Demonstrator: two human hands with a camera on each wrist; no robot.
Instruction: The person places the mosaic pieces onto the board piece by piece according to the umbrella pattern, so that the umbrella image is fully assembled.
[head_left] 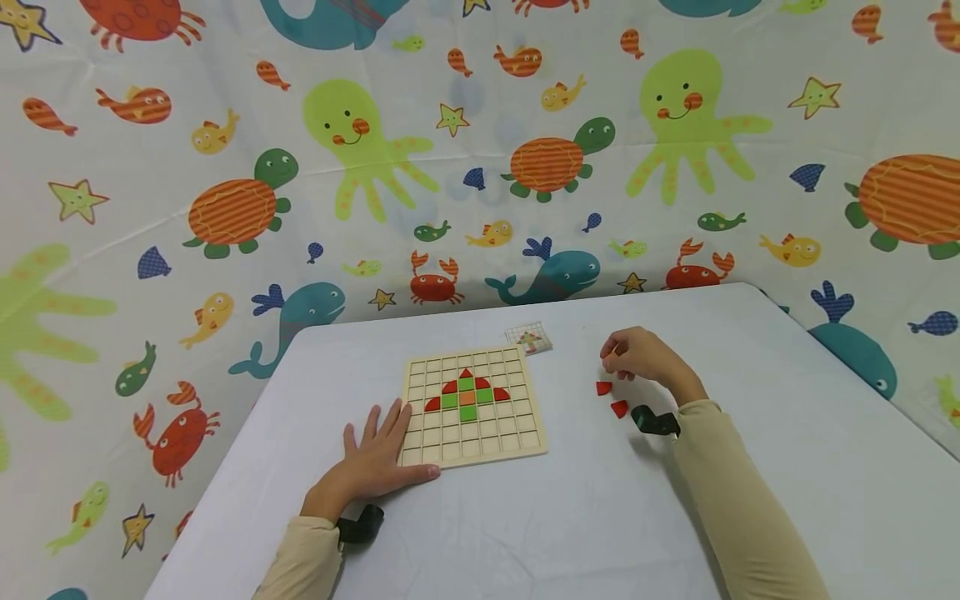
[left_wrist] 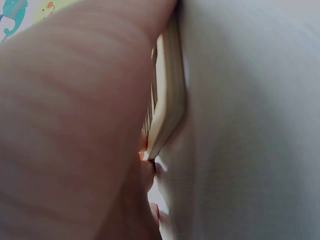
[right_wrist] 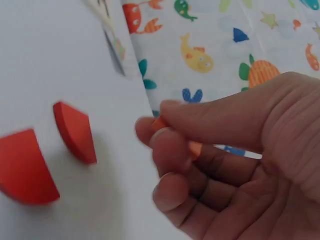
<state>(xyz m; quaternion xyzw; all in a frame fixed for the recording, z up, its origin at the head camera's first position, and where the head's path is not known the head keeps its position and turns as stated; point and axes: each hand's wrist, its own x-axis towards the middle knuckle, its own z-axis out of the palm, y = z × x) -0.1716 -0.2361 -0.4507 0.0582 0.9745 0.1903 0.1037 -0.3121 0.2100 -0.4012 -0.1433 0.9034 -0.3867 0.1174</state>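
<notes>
My left hand (head_left: 375,462) lies spread at the near left corner of a wooden grid board (head_left: 517,429), fingers along its left edge and thumb at the near edge. On the board, green squares (head_left: 468,412), an orange square (head_left: 467,397), a red triangle (head_left: 466,373) and red quarter-round pieces (head_left: 432,405) form a pattern. To the board's right, my right hand (head_left: 641,358) is raised above the table. It pinches a small orange piece (right_wrist: 196,150) between thumb and fingers, which mostly hide its shape. Two red quarter-round pieces (head_left: 603,388) lie just below that hand.
A small picture card (head_left: 529,339) with a similar pattern lies at the board's far right corner. The white table (head_left: 480,533) ends at the back against a hanging cloth (head_left: 465,225) printed with sea animals. Each wrist wears a black camera (head_left: 655,421).
</notes>
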